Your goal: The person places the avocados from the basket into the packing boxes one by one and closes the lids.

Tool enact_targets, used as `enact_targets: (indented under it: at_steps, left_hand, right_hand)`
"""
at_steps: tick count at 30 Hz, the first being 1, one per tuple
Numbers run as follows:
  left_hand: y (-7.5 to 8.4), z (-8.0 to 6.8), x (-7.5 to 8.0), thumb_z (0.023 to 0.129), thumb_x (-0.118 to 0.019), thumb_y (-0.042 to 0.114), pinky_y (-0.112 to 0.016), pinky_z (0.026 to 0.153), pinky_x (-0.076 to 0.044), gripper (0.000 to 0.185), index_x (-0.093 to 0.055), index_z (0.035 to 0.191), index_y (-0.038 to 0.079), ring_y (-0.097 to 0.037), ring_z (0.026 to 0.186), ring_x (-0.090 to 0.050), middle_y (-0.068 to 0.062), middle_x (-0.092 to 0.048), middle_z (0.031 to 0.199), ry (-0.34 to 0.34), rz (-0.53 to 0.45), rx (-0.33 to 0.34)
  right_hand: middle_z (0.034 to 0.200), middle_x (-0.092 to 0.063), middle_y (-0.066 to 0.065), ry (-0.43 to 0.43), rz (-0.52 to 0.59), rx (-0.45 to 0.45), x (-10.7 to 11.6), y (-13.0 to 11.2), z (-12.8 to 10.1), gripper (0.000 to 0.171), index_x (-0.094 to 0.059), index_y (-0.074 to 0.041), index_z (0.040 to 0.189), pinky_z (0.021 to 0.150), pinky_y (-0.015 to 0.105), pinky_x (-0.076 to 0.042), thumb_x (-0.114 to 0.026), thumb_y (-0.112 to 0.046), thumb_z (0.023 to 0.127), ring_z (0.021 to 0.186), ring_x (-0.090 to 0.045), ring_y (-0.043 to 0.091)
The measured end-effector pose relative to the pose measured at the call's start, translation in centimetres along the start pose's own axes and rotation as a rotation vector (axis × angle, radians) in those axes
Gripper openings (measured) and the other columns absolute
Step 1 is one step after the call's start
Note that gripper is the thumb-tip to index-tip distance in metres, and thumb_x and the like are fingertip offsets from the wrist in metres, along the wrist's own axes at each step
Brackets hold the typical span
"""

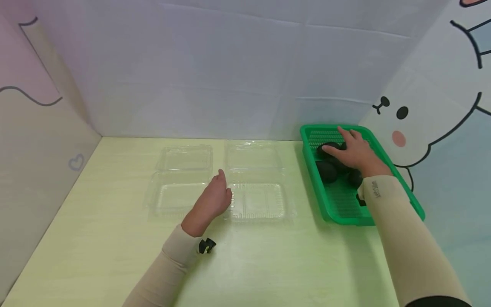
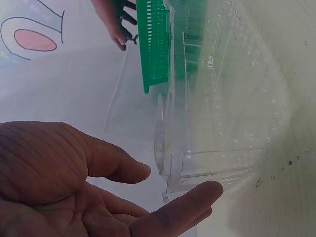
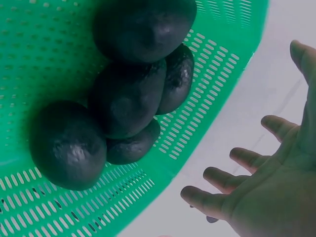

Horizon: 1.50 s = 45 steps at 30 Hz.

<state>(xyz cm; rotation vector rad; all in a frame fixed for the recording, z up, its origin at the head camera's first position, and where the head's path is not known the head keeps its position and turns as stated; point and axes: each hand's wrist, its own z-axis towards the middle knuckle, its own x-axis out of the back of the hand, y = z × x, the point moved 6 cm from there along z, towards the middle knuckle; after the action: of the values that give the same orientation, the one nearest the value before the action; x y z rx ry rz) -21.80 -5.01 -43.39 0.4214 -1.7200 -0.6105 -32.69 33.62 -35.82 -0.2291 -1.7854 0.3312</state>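
dark round fruits (image 1: 327,170) | heaped | in green basket (image 1: 337,209), table's right

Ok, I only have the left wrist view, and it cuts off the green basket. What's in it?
Observer: Dark round fruits, about five, piled together in the green basket.
Operator: Is the right hand holding one?
Observer: No. The right hand is over them with its fingers spread and grips nothing.
Operator: I see one clear container. Are there more?
Observer: Yes, two open ones sit side by side, the left clamshell and the right clamshell. The left hand lies between them.
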Motion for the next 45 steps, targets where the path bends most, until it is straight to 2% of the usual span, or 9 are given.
enact_targets:
  at_steps: [7, 15, 24, 31, 36, 45]
  left_hand:
    - [-0.3, -0.2, -0.1, 0.104, -0.045, 0.004, -0.053, 0.107, -0.044, 0.064, -0.014, 0.155, -0.02, -0.045, 0.135, -0.048, -0.038, -0.04, 0.15, -0.014, 0.003, 0.029]
    - [-0.6, -0.4, -0.2, 0.103, -0.043, 0.003, -0.053, 0.109, -0.043, 0.063, -0.016, 0.156, -0.018, -0.043, 0.138, -0.046, -0.036, -0.041, 0.151, -0.019, -0.011, 0.044]
    - [-0.7, -0.6, -0.2, 0.102, -0.041, 0.001, -0.051, 0.107, -0.045, 0.061, -0.019, 0.156, -0.017, -0.041, 0.137, -0.047, -0.034, -0.041, 0.152, -0.025, -0.005, 0.056]
    - [-0.6, -0.6, -0.2, 0.101, -0.04, 0.0, -0.05, 0.102, -0.047, 0.061, -0.019, 0.156, -0.016, -0.041, 0.133, -0.051, -0.034, -0.043, 0.15, -0.029, -0.002, 0.043]
    - [-0.4, -0.6, -0.3, 0.101, -0.039, 0.0, -0.05, 0.106, -0.045, 0.062, -0.018, 0.157, -0.015, -0.04, 0.136, -0.048, -0.033, -0.041, 0.152, -0.045, -0.021, 0.056]
    - [-0.1, -0.8, -0.5, 0.101, -0.04, -0.001, -0.05, 0.107, -0.045, 0.062, -0.019, 0.158, -0.014, -0.038, 0.136, -0.048, -0.032, -0.041, 0.153, -0.045, -0.025, 0.069]
  right_hand:
    - [0.164, 0.006, 0.036, -0.005, 0.016, -0.01, -0.9, 0.1, 0.8, 0.102, 0.001, -0.011, 0.167, 0.106, 0.081, -0.018, -0.049, -0.069, 0.099, 0.141, -0.003, 0.07]
    - [0.164, 0.008, 0.036, -0.024, 0.02, -0.032, -1.4, 0.6, 1.7, 0.101, 0.002, -0.012, 0.167, 0.105, 0.082, -0.018, -0.047, -0.069, 0.099, 0.141, -0.001, 0.071]
    - [0.164, 0.005, 0.036, -0.031, 0.023, -0.032, -2.5, 0.7, 2.8, 0.095, -0.003, -0.01, 0.167, 0.105, 0.082, -0.019, -0.052, -0.058, 0.102, 0.141, -0.002, 0.07]
    - [0.164, 0.003, 0.036, -0.029, 0.01, -0.049, -3.4, 1.3, 3.3, 0.093, -0.003, -0.013, 0.167, 0.102, 0.083, -0.022, -0.054, -0.056, 0.102, 0.141, -0.006, 0.07]
    - [0.164, 0.003, 0.035, -0.029, 0.005, -0.052, -3.8, 1.7, 3.5, 0.09, -0.005, -0.013, 0.167, 0.101, 0.083, -0.022, -0.056, -0.049, 0.103, 0.14, -0.01, 0.069]
    - [0.164, -0.005, 0.036, -0.085, -0.064, -0.052, -4.4, 2.6, 3.3, 0.08, -0.011, -0.006, 0.165, 0.103, 0.083, -0.02, -0.054, -0.037, 0.106, 0.14, -0.011, 0.068]
